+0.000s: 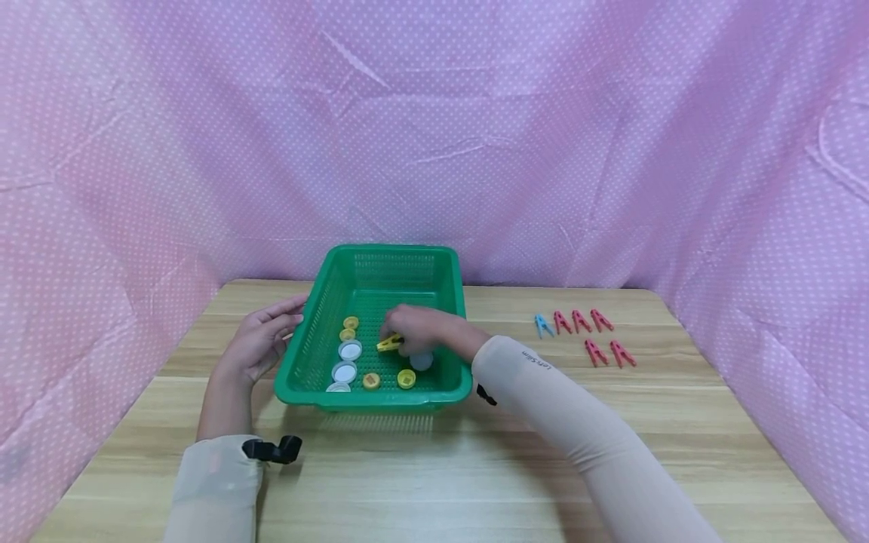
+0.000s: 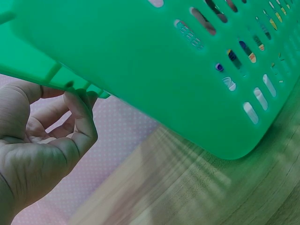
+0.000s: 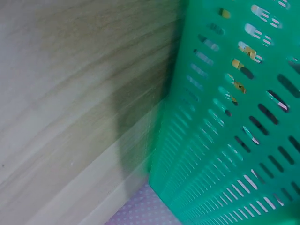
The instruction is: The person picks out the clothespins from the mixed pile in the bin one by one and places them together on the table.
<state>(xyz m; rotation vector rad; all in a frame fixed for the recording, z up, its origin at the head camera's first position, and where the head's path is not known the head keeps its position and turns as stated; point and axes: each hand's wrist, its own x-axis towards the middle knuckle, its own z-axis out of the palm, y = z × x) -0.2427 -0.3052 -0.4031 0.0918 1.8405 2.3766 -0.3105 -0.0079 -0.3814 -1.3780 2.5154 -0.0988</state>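
Observation:
A green slotted plastic basket (image 1: 376, 397) stands on the wooden table. At its left side my left hand (image 1: 254, 343) pinches the rim between thumb and fingers, as the left wrist view shows closely. My right hand (image 1: 422, 328) reaches inside over the right wall and pinches a yellow clothespin (image 1: 388, 345). Around it on the basket floor lie white caps (image 1: 344, 372), yellow caps (image 1: 406, 378) and a tan cap (image 1: 371, 381). A pale round piece (image 1: 422, 362) is partly hidden below the right hand. In the right wrist view, only the slotted wall (image 3: 225, 122) shows, not the hand.
To the right of the basket, a blue clothespin (image 1: 544, 326) and several red clothespins (image 1: 595, 352) lie in two rows on the wooden table (image 1: 380, 483). A pink dotted cloth (image 1: 434, 151) hangs behind and along both sides.

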